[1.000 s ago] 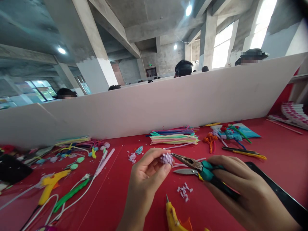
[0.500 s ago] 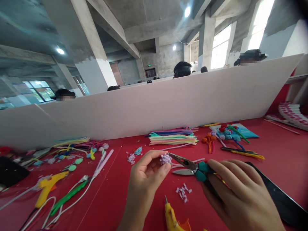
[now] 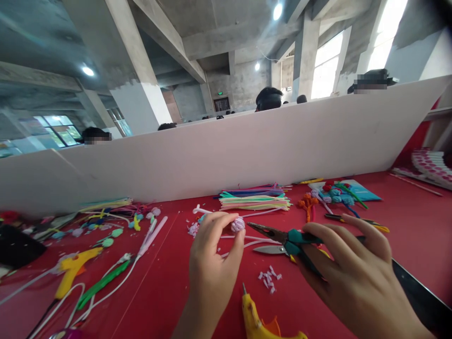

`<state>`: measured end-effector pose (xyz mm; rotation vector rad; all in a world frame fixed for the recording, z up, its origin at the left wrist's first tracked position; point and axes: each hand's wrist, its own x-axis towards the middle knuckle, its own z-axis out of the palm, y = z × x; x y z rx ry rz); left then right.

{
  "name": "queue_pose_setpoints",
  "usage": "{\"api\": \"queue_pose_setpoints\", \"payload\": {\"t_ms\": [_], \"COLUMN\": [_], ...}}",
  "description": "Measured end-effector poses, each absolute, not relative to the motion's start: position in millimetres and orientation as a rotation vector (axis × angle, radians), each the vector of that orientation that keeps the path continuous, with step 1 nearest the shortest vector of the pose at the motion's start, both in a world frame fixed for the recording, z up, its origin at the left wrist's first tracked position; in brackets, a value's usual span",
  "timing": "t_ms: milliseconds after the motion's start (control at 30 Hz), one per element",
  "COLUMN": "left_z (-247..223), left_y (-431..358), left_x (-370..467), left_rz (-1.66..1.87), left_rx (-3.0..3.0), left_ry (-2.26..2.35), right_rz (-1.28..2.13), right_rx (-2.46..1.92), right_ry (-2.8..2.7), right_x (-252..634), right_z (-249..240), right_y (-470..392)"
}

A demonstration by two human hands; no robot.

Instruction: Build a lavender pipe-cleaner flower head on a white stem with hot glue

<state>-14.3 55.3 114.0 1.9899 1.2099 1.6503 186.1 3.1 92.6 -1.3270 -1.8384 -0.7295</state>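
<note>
Between thumb and fingers, my left hand (image 3: pixel 215 263) pinches a small lilac pom-pom ball (image 3: pixel 238 224) above the red table. My right hand (image 3: pixel 353 273) is wrapped round the green-and-black handles of needle-nose pliers (image 3: pixel 270 231). The plier tips point at the ball, with a small gap between them. Beneath the pliers, scissors (image 3: pixel 270 250) lie on the table, their handles mostly hidden. Short lilac clippings (image 3: pixel 269 278) are scattered nearer to me. A yellow glue gun (image 3: pixel 256 318) lies at the bottom edge.
Bundled pipe cleaners (image 3: pixel 254 200) lie by the white partition (image 3: pixel 219 155). A second yellow glue gun (image 3: pixel 76 270), a green stick (image 3: pixel 104 284) and pom-poms are on the left. Coloured pieces (image 3: pixel 337 193) and a black slab (image 3: pixel 423 292) are on the right. Heads show beyond the partition.
The plier tips have come away from the lilac ball, which my left hand has moved slightly up and left. A white-tipped stem now shows behind my left hand.
</note>
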Motion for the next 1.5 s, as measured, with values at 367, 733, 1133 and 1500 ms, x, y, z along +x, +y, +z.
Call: {"api": "queue_pose_setpoints", "payload": {"t_ms": [367,733,1133,1500], "left_z": [126.5,125.3,125.6,133.4], "left_y": [54.0,52.4,48.3,40.9], "left_x": [-11.1,-10.1,-6.3,-0.3], "left_rz": [1.426,1.409,1.424,1.403], "left_rx": [1.233,1.218,1.181,1.064], "left_ry": [0.858,0.812,0.871,0.883], "right_rz": [-0.056,0.015,-0.104,-0.646], "right_rx": [-1.222,-1.212,-1.141,-1.115], "right_ry": [-1.875,-1.863,-1.89,-1.938], "right_x": [195.7,194.5,193.4,194.3], "right_z": [94.7,98.7,96.5,91.4], "right_y": [4.7,3.4,2.6,2.8]}}
